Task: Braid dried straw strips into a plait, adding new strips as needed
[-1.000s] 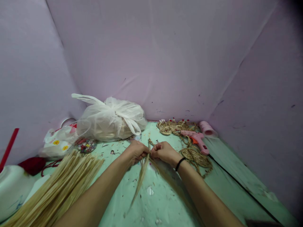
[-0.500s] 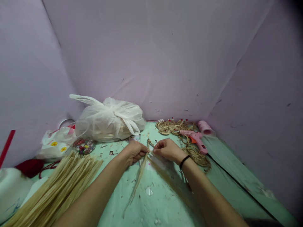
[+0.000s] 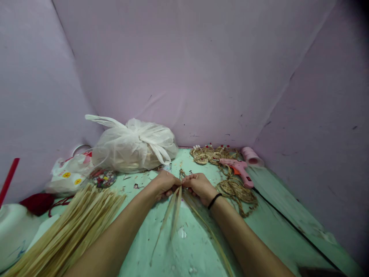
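Note:
My left hand [image 3: 167, 185] and my right hand [image 3: 198, 186] meet at the middle of the green tabletop, fingertips pinched together around the top of some straw-coloured dried fibre strips [image 3: 176, 209]. Two strips hang down from between the fingers toward me. Another long strip [image 3: 211, 230] trails from my right hand to the lower right. Just beyond the fingertips shows a short braided bit [image 3: 182, 174] of the same fibre. The pinch point itself is mostly covered by my fingers.
A bundle of loose fibre strips [image 3: 69, 227] lies at left. Behind it are a tray of beads [image 3: 103, 178] and a tied white plastic bag [image 3: 135, 144]. At right are coiled braid [image 3: 239, 194], a pink glue gun [image 3: 238, 169] with black cord, and a pink spool [image 3: 250, 156].
My right hand has moved left, closing up against my left hand. A second strip now hangs beside the first under my fingers, and the strip at right has swung outward.

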`<state>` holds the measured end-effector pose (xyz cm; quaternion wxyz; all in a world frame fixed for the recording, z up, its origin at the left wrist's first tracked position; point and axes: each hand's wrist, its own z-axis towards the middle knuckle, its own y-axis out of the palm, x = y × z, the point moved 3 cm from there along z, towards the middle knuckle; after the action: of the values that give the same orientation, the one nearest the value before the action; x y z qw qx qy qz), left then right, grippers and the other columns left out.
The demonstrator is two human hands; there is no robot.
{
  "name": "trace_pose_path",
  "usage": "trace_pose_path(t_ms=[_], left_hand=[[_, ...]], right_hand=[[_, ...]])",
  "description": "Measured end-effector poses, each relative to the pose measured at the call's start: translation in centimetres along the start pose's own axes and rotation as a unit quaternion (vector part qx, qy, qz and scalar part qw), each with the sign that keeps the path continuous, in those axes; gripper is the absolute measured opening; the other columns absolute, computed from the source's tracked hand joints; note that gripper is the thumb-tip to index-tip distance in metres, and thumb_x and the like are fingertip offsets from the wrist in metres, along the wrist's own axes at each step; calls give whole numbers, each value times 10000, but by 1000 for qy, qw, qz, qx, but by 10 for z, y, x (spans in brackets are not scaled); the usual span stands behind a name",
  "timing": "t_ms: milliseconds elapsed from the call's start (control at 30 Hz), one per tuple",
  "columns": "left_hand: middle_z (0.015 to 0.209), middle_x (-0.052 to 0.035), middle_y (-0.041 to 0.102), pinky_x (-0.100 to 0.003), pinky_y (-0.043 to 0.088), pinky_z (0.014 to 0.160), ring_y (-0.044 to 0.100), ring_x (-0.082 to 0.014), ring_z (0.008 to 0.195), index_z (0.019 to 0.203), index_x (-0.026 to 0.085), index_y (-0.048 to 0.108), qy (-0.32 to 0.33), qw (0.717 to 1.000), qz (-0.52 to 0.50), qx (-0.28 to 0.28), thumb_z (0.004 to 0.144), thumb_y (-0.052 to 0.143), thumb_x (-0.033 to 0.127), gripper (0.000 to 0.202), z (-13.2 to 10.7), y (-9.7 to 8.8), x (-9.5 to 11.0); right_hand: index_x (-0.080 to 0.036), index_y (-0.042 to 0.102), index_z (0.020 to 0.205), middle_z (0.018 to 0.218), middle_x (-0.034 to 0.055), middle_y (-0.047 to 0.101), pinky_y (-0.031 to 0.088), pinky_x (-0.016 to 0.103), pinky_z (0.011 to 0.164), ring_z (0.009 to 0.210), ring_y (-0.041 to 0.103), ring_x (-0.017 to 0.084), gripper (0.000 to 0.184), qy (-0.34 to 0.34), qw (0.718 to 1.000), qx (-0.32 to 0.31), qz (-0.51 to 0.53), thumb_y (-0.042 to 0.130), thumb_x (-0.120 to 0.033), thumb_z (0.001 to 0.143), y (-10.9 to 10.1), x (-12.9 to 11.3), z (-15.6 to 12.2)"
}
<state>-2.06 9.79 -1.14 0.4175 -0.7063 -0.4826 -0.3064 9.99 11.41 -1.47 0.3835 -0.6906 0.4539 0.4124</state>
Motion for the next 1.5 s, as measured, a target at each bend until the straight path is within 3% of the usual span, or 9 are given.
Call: trace_pose_path(t_ms=[100, 200, 333, 567, 800, 1033, 1167, 1333, 1500], left_hand=[[313, 71, 287, -202, 127, 347, 240, -49, 305, 434, 162, 447, 39, 996, 52, 56, 525, 574, 205, 163, -1, 1, 4], [351, 70, 306, -193, 160, 370, 251, -44, 361, 443, 140, 499, 82, 988, 96, 93, 508, 550, 137, 83, -1, 2, 6], [354, 65, 255, -190, 139, 372, 217, -37, 380, 369, 140, 432, 118, 977, 111, 142, 536, 518, 122, 189, -2, 1, 8], [307, 34, 377, -200, 116, 319, 217, -44, 273, 439, 123, 521, 2, 999, -39, 25, 589, 528, 156, 153, -9, 4, 10], [292, 68, 272, -191, 129, 335, 199, -27, 298, 362, 146, 378, 41, 992, -50, 111, 520, 521, 60, 230, -11, 7, 14], [282, 67, 263, -188, 100, 324, 187, -25, 294, 354, 144, 400, 33, 992, -74, 93, 504, 531, 99, 204, -9, 6, 10], [284, 62, 294, -187, 99, 317, 194, -26, 272, 363, 142, 409, 32, 993, -78, 78, 497, 530, 116, 183, -5, 4, 8], [287, 62, 303, -185, 102, 312, 193, -22, 262, 367, 138, 413, 50, 995, -66, 54, 500, 539, 125, 184, -2, 3, 6], [277, 56, 303, -195, 105, 314, 202, -33, 259, 377, 144, 408, 14, 996, -66, 58, 513, 528, 114, 184, -4, 5, 6]], right_hand=[[-131, 541, 527, 307, -75, 353, 181, 183, 334, 304, 267, 41, 60, 2, 1000, 0, 10, 508, -84, 544, -1, 1, 1], [-130, 538, 516, 328, -70, 374, 191, 182, 343, 317, 291, 40, 60, -6, 1000, -4, 14, 508, -83, 540, -2, 2, 2], [-123, 559, 529, 355, -64, 411, 189, 189, 360, 341, 300, 40, 60, -23, 1000, 2, 10, 515, -82, 529, -4, 2, 3], [-118, 579, 556, 343, -75, 405, 199, 190, 388, 354, 279, 37, 54, -32, 999, 6, 13, 526, -109, 547, -4, 0, 2], [-124, 543, 517, 377, -61, 426, 204, 174, 354, 349, 317, 34, 72, -38, 998, -20, -35, 506, -103, 576, -4, 1, 1], [-121, 570, 598, 448, -37, 507, 251, 158, 350, 363, 386, 38, 40, -22, 998, -55, -35, 569, -160, 599, -5, -3, -3], [-129, 572, 632, 434, -55, 492, 287, 158, 395, 396, 411, 48, 126, -62, 993, -34, -99, 593, -73, 521, -10, -2, 2], [-134, 624, 661, 538, -4, 593, 315, 180, 458, 482, 481, 81, 112, -136, 962, 21, -235, 583, -123, 557, -27, -3, 11], [-186, 675, 687, 661, 44, 657, 313, 231, 539, 628, 554, 143, 133, -190, 878, 130, -420, 571, -166, 607, -30, -35, -19]])
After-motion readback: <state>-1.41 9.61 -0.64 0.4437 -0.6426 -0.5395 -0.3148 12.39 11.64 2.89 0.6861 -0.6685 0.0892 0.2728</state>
